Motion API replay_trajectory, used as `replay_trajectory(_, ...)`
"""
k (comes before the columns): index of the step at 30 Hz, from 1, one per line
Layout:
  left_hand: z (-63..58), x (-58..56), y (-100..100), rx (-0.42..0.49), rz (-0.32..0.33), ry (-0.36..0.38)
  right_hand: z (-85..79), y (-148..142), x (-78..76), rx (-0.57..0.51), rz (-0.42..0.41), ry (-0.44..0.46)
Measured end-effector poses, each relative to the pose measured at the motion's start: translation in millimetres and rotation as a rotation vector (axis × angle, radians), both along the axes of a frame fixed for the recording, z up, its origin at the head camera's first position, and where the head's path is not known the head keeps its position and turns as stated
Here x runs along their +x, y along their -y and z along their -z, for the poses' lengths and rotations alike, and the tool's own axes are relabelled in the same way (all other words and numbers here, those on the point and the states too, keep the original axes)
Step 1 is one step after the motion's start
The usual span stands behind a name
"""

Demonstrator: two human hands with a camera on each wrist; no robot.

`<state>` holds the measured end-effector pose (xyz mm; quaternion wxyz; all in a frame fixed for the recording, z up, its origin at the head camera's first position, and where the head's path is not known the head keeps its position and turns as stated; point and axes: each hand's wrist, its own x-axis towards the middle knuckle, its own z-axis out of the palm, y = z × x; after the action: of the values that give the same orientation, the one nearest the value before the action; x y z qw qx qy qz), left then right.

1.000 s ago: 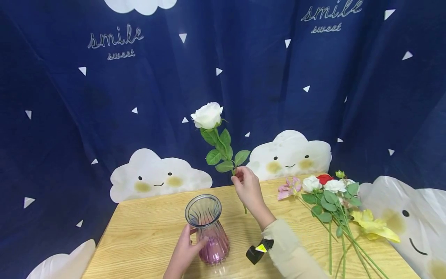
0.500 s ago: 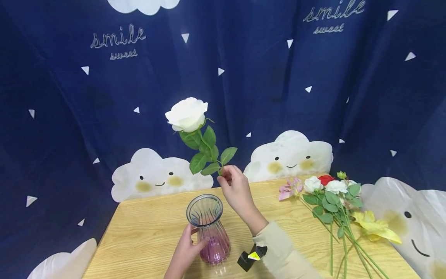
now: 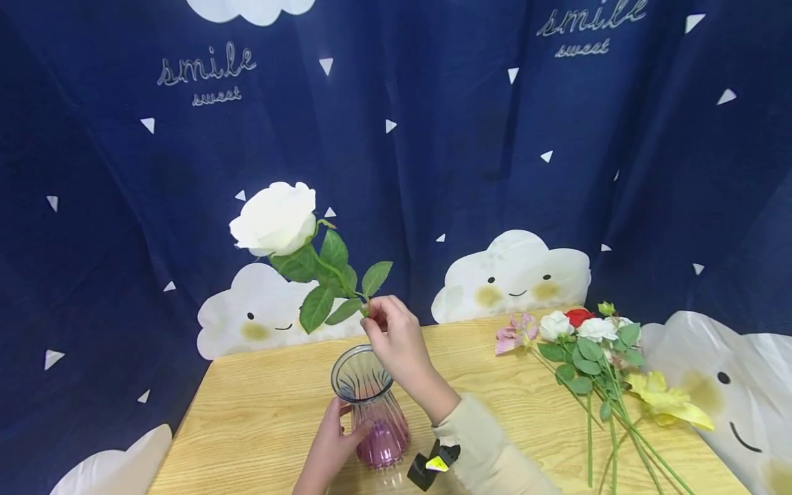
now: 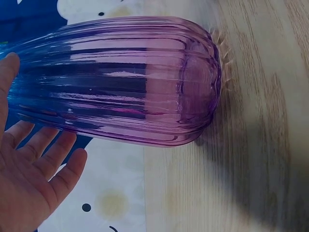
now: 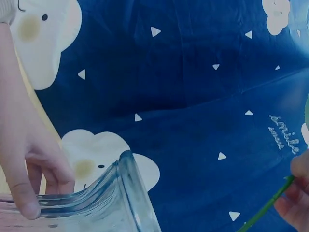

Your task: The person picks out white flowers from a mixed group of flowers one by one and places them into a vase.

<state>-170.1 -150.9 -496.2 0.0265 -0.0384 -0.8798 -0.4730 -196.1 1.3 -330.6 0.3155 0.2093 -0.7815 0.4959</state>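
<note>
A ribbed glass vase [image 3: 382, 430], blue-grey at the rim and purple at the base, stands upright on the table. My left hand [image 3: 331, 440] holds its left side, thumb in front and fingers behind. Up close in the left wrist view, the vase [image 4: 145, 82] shows its purple base on the wood. Between thumb and fingers, my right hand [image 3: 399, 340] pinches the stem of a white rose [image 3: 275, 220]. The bloom leans up and left, above and behind the vase. In the right wrist view the green stem [image 5: 265, 208] points down toward the vase's rim, apart from it.
To the right on the wooden table [image 3: 260, 412] lies a bunch of artificial flowers: white roses [image 3: 596, 330], a red one [image 3: 578, 317], a pink flower [image 3: 515, 335] and a yellow flower [image 3: 665, 400]. A blue curtain [image 3: 470, 172] with clouds hangs behind the table.
My right hand has moved left toward the vase with the white rose. The bloom has tilted further left and looks larger. The left hand and vase have stayed put.
</note>
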Motion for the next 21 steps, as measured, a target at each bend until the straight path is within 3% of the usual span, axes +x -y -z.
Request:
replay_trajectory(13, -0.5, 0.5, -0.1, 0.000, 0.005, -0.003, -11.6, 5.2, 8.8, -0.018, -0.024, -0.077)
replay_trajectory(21, 0.2, -0.6, 0.1, 0.004, 0.011, -0.030, -8.4, 5.3, 8.3, -0.046, -0.029, -0.062)
